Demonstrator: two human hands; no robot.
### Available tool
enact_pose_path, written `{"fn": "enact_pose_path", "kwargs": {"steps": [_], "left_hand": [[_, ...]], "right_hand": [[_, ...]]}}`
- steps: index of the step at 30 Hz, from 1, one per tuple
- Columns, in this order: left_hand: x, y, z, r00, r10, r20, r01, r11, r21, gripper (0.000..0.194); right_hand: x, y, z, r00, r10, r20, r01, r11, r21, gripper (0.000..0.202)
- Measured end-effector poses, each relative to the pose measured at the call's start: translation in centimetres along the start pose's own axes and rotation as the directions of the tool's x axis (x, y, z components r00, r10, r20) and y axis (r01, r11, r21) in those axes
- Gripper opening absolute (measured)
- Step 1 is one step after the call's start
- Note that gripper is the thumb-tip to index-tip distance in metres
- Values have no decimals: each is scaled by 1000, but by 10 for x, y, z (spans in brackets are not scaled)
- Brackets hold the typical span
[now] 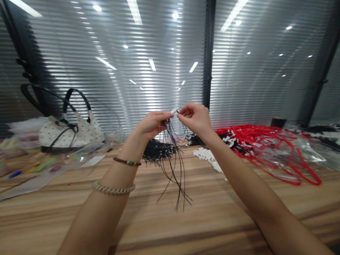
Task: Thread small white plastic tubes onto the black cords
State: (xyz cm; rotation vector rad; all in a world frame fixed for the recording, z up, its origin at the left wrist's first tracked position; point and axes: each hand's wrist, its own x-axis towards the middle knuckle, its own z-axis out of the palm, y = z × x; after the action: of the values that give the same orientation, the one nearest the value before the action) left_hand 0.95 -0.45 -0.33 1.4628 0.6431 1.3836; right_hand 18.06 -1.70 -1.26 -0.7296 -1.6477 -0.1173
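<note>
My left hand [155, 123] is closed above the table, pinching a small white plastic piece [173, 111] between thumb and finger. Several thin black cords [174, 166] hang down from this hand, their loose ends spread over the tabletop. Close on the right, my right hand [195, 118] pinches a black cord end [177, 112] at the tip of the white piece. Whether the cord end is inside the piece is too small to tell. Behind the hands lies a bundle of black cords [159, 150]. A pile of small white pieces [204, 154] lies to its right.
Red lanyards [255, 136] and clear plastic bags [305, 152] are heaped on the right. At the left stand a white patterned handbag [71, 132] and plastic packaging [29, 127], with a blue pen cap-like object [15, 174] nearer. Window blinds [127, 88] rise behind the wooden table [148, 226].
</note>
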Motion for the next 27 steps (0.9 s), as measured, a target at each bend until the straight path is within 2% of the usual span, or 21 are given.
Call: {"fn": "enact_pose_path", "kwargs": {"steps": [4, 7, 10, 13, 19, 27], "left_hand": [[1, -1, -1, 1000, -13, 9, 13, 1000, -5, 14], [1, 0, -1, 1000, -20, 16, 20, 1000, -14, 13], [-1, 2, -1, 999, -30, 25, 30, 999, -21, 12], [-2, 3, -2, 998, -41, 53, 42, 999, -23, 12], [-2, 4, -4, 994, -56, 92, 58, 998, -10, 9], [-3, 4, -6, 993, -24, 117, 26, 1000, -15, 11]], "right_hand": [[1, -2, -2, 999, -30, 20, 31, 998, -55, 3], [0, -1, 0, 997, -61, -48, 57, 996, -64, 4], [-1, 0, 3, 993, -74, -89, 75, 997, -2, 3], [-1, 3, 4, 997, -66, -48, 71, 992, 101, 7], [-5, 3, 2, 990, 16, 140, -65, 935, 350, 16], [-7, -4, 5, 989, 60, 138, -104, 933, 343, 16]]}}
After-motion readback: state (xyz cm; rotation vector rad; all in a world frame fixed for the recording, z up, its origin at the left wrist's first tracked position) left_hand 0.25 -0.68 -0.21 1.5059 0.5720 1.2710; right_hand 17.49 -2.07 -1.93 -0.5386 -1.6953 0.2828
